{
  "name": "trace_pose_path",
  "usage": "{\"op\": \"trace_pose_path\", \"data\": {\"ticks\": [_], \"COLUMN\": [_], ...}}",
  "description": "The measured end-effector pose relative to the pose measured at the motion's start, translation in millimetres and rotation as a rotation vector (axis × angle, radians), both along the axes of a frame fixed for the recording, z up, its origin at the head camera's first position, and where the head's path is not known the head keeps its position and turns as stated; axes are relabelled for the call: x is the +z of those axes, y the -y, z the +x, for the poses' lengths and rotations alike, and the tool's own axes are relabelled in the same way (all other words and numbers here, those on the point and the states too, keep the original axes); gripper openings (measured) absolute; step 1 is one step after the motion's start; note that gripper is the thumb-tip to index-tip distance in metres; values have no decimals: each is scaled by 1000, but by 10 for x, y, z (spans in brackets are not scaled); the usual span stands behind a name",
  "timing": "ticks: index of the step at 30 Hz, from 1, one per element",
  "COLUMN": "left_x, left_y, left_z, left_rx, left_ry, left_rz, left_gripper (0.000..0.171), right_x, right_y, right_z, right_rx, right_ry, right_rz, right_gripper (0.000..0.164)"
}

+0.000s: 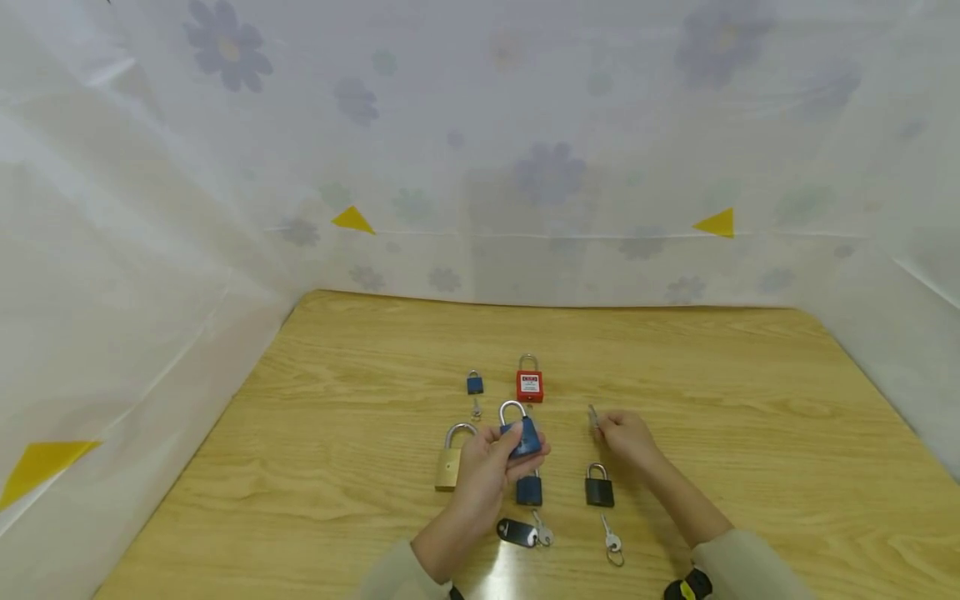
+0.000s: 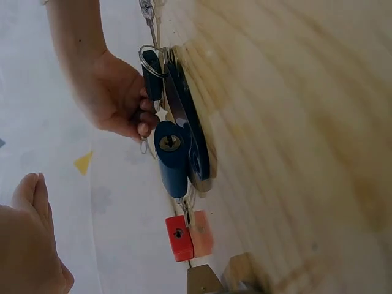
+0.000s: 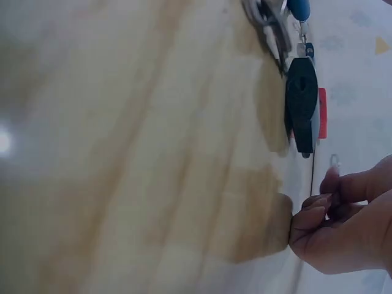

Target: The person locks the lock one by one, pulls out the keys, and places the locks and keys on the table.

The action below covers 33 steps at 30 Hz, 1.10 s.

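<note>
My left hand [image 1: 486, 471] holds a blue padlock [image 1: 524, 439], thumb across its face and fingers beneath, its steel shackle pointing up and away. To the right, my right hand [image 1: 628, 435] pinches a small key [image 1: 593, 414] between thumb and fingertips; in the right wrist view the right hand [image 3: 346, 223] has a shiny tip [image 3: 334, 160] poking out. Below the held lock lies another blue padlock [image 1: 529, 492], its keyhole showing in the left wrist view. A black padlock [image 1: 599, 492] lies just below the right hand. Partly behind my left hand is a brass padlock [image 1: 447, 469].
A red padlock [image 1: 529, 385] and a small blue padlock [image 1: 475, 385] with a key [image 1: 476, 409] lie farther back. Nearer are a black tag [image 1: 516, 532] with keys [image 1: 543, 531] and a ringed key [image 1: 612, 537]. White flowered sheeting [image 1: 551, 175] surrounds the wooden table [image 1: 337, 500].
</note>
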State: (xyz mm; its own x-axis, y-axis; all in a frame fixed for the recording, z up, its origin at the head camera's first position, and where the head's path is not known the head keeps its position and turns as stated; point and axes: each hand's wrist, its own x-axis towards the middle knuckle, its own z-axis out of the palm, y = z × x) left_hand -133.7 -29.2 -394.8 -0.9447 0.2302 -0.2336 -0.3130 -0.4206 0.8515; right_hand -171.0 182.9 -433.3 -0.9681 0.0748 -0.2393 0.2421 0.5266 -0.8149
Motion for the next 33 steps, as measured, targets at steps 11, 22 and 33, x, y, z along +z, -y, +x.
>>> {"op": "trace_pose_path", "data": {"ticks": [11,22,33], "left_x": [4,-7,25], "left_y": [0,19,-35], "left_z": [20,56,77], "left_rx": [-29,-79,-48], "left_ry": [-13,-63,-103], "left_rz": [-10,-76,-276], "left_gripper": [22,30,34], "right_x": [48,47,354], "right_y": [101,190,425], "right_z": [-22,1,430], "right_rx": [101,74,47], "right_ry": [4,5,-409], "right_rz": [224,407,-246], "right_gripper": [40,35,22]}}
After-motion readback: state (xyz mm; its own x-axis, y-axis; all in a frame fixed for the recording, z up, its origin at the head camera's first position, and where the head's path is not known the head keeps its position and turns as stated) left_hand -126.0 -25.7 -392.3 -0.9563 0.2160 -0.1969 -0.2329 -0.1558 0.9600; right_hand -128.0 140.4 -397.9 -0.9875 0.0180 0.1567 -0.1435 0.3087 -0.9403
